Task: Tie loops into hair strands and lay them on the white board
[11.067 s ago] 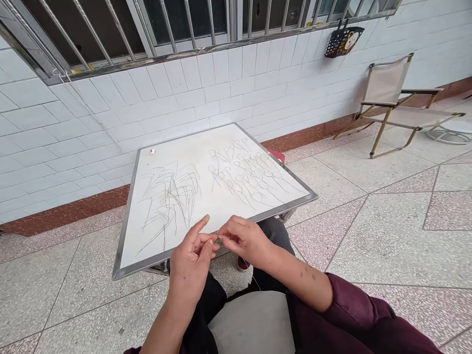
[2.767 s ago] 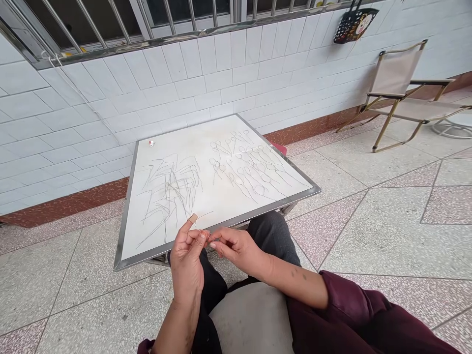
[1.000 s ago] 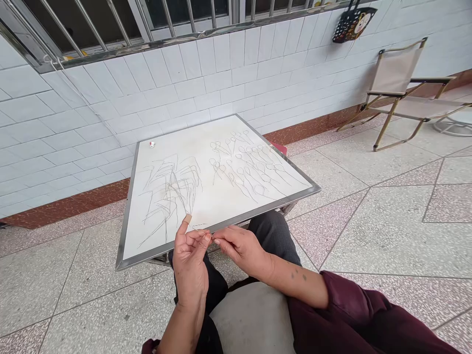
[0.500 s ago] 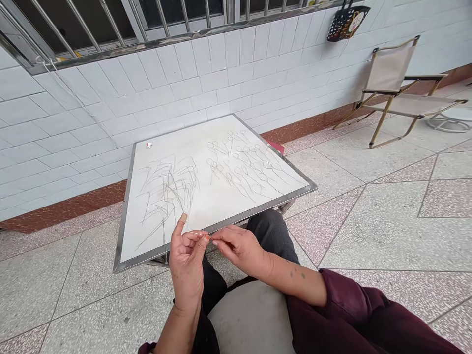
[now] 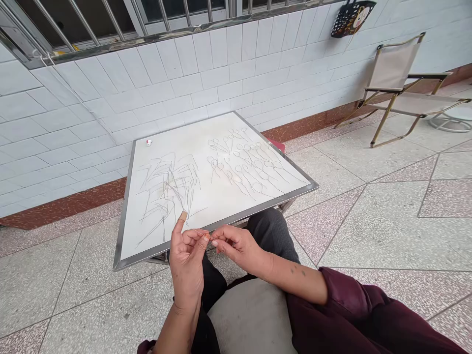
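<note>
My left hand point(image 5: 188, 265) is raised just in front of the white table point(image 5: 217, 211), thumb and a finger pinched on a thin wire. Its index finger points up and has a beige wrap near the tip. My right hand point(image 5: 245, 250) meets it there, thumb and fingers closed on the same wire; most of the wire is hidden by the fingers. On the table's left half lie several bent thin wires point(image 5: 193, 169), some crossing. Several wires with a round loop at one end point(image 5: 258, 188) are spread over the right half.
A small red-and-white object point(image 5: 149, 143) sits at the table's far left corner. The tiled wall point(image 5: 177, 88) stands behind the table. To the right are a folding chair point(image 5: 393, 69) and a hanging black basket point(image 5: 352, 19). A grey cushion-like surface point(image 5: 254, 314) is below my arms.
Both hands stay together in nearly the same place, with the right fingers shifting slightly. A thin line now shows over the table beside the left index finger. The view has tilted slightly.
</note>
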Motion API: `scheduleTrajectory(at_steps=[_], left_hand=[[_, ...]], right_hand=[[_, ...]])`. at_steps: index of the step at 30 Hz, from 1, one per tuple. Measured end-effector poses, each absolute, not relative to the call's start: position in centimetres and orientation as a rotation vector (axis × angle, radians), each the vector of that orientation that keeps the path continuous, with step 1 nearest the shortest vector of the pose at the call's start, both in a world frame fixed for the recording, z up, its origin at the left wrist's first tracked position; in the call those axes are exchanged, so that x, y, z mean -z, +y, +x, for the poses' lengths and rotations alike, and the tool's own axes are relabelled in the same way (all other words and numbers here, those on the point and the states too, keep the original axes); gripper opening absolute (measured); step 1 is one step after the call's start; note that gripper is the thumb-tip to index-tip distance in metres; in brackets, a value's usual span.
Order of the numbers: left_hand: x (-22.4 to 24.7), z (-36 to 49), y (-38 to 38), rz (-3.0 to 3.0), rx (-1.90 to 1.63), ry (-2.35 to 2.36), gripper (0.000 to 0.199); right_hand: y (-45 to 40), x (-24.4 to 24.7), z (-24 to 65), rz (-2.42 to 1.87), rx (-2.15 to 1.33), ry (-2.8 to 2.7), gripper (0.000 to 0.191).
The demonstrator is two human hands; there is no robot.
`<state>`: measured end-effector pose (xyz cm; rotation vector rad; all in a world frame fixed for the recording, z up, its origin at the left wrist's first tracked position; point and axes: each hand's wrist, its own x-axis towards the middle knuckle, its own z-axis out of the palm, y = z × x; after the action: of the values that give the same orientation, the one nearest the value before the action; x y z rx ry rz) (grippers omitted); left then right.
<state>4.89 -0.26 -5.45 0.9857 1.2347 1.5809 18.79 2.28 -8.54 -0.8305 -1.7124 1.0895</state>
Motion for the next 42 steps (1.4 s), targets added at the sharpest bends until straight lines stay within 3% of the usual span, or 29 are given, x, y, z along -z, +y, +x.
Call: scheduleTrajectory(at_steps=[5,12,28,35,42], left_hand=[[5.48,5.04,-0.3,0.974,-1.606,1.242,0.072],[5.4,5.21,-0.53,0.98,-1.635,1.229,0.071],[5.92,5.31,-0.51,0.944,-1.655,1.317,0.067],[5.86,5.14,-0.29,0.869,-1.633,1.226,0.064],[5.98,5.21,-0.25,0.841,-1.632,1.195,0.056]], right_hand=[[2.3,8.59,18.76,-0.816,-0.954,-1.743,0.018],[2.09,8.81,18.43,-0.879,-1.049,-1.623,0.015],[2.29,9.48,18.91,-0.808,-0.71,-1.842,0.018],[2.18,9.09,19.01,-0.867,-0.72,-1.885,0.017],[2.05,9.04,18.81,-0.849,-0.998,-1.824,0.016]])
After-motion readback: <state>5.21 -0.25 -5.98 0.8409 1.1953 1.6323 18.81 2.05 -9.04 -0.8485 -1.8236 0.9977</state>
